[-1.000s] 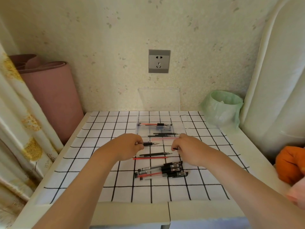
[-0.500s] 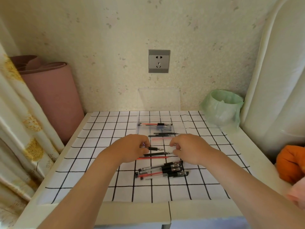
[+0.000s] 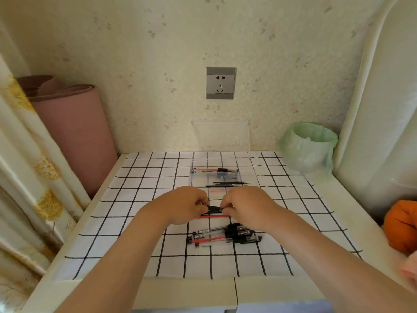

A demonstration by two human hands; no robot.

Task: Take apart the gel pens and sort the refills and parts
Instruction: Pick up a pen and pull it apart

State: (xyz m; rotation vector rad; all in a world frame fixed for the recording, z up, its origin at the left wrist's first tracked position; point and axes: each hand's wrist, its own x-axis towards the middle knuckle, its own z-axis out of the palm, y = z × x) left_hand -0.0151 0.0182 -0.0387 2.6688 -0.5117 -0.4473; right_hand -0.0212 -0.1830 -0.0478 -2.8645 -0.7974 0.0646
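two hands: left hand (image 3: pixel 183 205), right hand (image 3: pixel 246 204); one clear box (image 3: pixel 198 178), one socket (image 3: pixel 220 83).

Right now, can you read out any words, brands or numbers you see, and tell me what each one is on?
No text can be read.
Gel pens: barrel print too small to read.
Clear box: bluish mark inside, too blurred to read.
Wall socket: no lettering shows.

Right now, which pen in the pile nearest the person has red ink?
The red-ink pen, second from the pile's near edge, its barrel showing red along its length; the other pens there look black or clear.
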